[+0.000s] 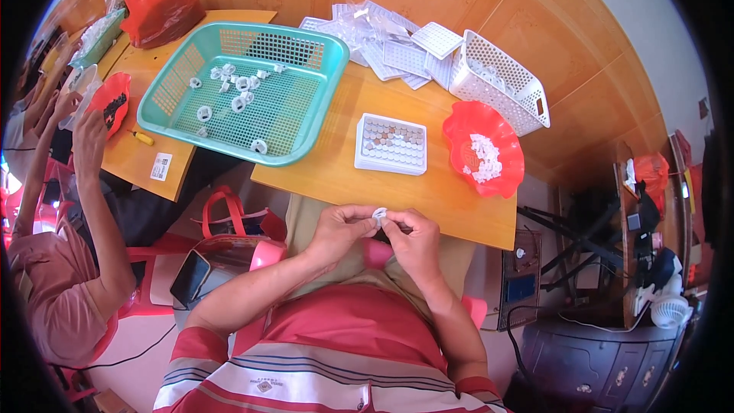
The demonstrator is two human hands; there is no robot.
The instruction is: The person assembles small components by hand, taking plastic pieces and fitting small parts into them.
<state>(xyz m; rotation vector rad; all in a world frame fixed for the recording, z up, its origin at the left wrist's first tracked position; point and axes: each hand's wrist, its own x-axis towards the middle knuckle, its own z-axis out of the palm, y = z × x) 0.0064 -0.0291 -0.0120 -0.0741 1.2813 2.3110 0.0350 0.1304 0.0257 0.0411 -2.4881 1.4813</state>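
My left hand (pixel 338 228) and my right hand (pixel 413 237) meet just below the near edge of the wooden table (pixel 336 172), over my lap. Together they pinch a small white ring-shaped part (pixel 379 215) between the fingertips. A white compartment tray (pixel 391 144) with small parts in its cells lies on the table straight ahead of my hands. To its right stands a red wavy-rimmed bowl (pixel 468 124) holding white parts. A teal mesh basket (pixel 295 128) with several white ring parts sits at the left.
A white plastic basket (pixel 511 76) and a pile of empty white trays (pixel 397 50) lie at the back. Another person (pixel 69 206) sits at the left at a second table with a red bowl (pixel 112 99) and red bag (pixel 159 8). A handbag (pixel 229 222) stands below.
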